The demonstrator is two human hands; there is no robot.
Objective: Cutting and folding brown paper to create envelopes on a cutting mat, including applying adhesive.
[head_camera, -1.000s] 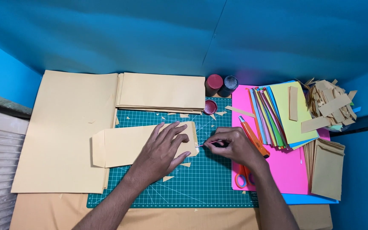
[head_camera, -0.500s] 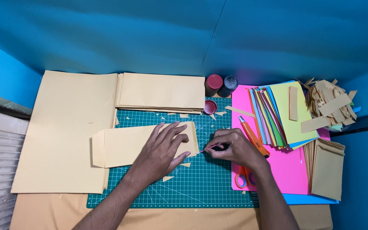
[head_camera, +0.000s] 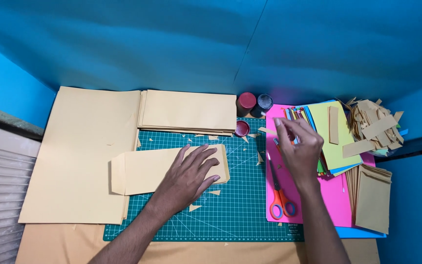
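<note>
The left hand [head_camera: 189, 172] lay flat and open on the tan envelope [head_camera: 145, 170] at the mat's [head_camera: 240, 215] centre, pinning it down, while the right hand [head_camera: 296, 146], at three o'clock, perhaps pinched something small above the pink sheet [head_camera: 335, 205].

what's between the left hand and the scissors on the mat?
Head view: only bare green cutting mat with a few tan paper scraps lies between the left hand and the orange-handled scissors.

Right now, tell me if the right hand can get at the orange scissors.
Probably yes: the right hand hovers just above the orange scissors, which lie uncovered on the pink sheet, nothing between them.
</note>
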